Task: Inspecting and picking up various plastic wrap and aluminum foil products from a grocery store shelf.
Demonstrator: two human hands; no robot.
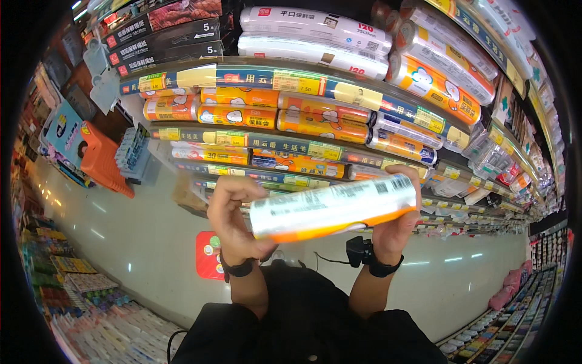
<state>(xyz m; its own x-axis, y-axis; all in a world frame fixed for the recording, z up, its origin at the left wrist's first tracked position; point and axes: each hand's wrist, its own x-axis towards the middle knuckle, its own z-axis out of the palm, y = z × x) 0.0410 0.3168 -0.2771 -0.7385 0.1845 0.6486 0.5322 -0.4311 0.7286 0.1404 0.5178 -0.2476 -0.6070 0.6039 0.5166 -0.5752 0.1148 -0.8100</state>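
A white and orange roll of plastic food bags (334, 207) is held level across my front, its right end tilted slightly up. My left hand (234, 218) curls about the left end, with the thumb beneath. At the right end, my right hand (400, 223) grips with fingers behind and thumb in front. The roll's printed white side, bearing writing and a barcode, faces up and looks blurred. Beyond it, similar orange rolls (238, 116) lie stacked on a store shelf. Black bands circle both wrists; a small black device (359, 251) sits by the right one.
Larger white rolls (313, 27) and black foil boxes (168, 41) fill the upper shelf. Shelf edges carry price labels (298, 84). An orange plastic stool (107, 154) stands left; a red stool (207, 255) is near my left forearm. Merchandise racks (504, 318) flank the tiled floor.
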